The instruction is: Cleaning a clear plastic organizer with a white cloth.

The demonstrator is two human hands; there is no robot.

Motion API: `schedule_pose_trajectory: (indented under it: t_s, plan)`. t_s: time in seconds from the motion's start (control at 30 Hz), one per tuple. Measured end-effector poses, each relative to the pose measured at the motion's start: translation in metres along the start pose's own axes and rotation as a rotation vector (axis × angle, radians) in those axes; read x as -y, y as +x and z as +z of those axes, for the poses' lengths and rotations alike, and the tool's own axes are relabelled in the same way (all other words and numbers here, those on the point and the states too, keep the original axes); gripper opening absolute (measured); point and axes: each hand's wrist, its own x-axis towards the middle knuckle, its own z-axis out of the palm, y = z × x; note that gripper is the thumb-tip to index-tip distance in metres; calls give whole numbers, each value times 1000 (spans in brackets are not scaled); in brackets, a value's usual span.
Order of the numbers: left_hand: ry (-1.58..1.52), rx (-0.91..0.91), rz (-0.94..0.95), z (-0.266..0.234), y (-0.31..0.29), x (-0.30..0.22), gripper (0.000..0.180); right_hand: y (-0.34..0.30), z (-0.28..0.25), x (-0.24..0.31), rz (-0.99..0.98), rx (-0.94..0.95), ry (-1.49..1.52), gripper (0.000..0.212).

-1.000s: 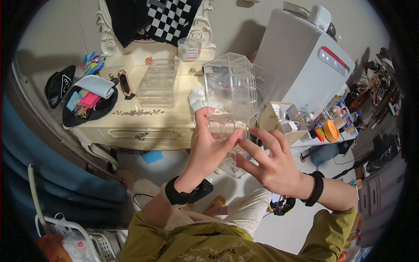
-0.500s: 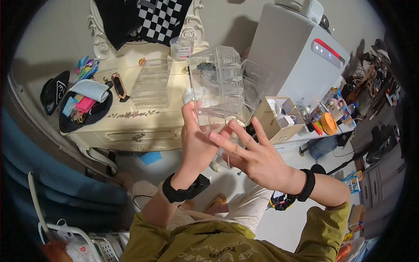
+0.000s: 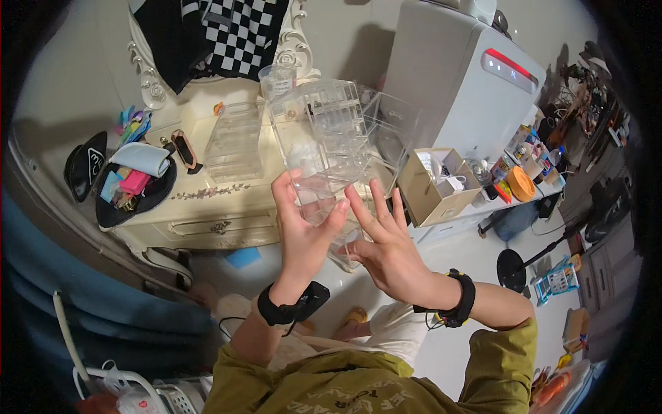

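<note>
the clear plastic drawer organizer [image 3: 324,138] is up in front of you, held in the air above the cream tabletop [image 3: 207,207] and tilted so its stacked compartments face away; it is see-through all over, with thin ribbed dividers, and whether anything lies inside it cannot be told. your left hand [image 3: 303,221] is curled around its lower end, thumb on one side and fingers wrapped up the near face, gripping it. your right hand [image 3: 386,241] is spread wide with fingers fanned and straight, the palm turned toward the organizer's lower corner; its fingertips [image 3: 348,200] sit right at the clear plastic, though real contact is hard to judge. just behind on the tabletop stands a second clear organizer [image 3: 234,141], upright and apart from the one you hold, and a small clear cup [image 3: 277,79] stands beyond it. to your left, a dark round tray [image 3: 110,215] holds a folded pale cloth [image 3: 141,159] and a pink item [image 3: 134,183]. to your right, an open cardboard box [image 3: 434,186] holds white crumpled material, beside a tall white appliance [image 3: 462,83].
</note>
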Motion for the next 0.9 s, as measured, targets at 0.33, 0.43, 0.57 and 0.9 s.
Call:
schedule_pose_trajectory:
  t_s: [0.33, 0.43, 0.57, 0.9]
  plan:
    - [-114, 46, 19, -4, 2, 9, 68, -3, 0, 1, -144, -202, -286, 12]
    - [-70, 67, 51, -4, 2, 8, 68, -4, -4, 4, -255, -204, -454, 19]
    - [-45, 38, 32, 4, 2, 2, 67, 0, -13, 3, -279, -117, -496, 23]
    - [-168, 80, -26, -2, 3, 17, 65, -2, -23, 1, -204, 17, -331, 14]
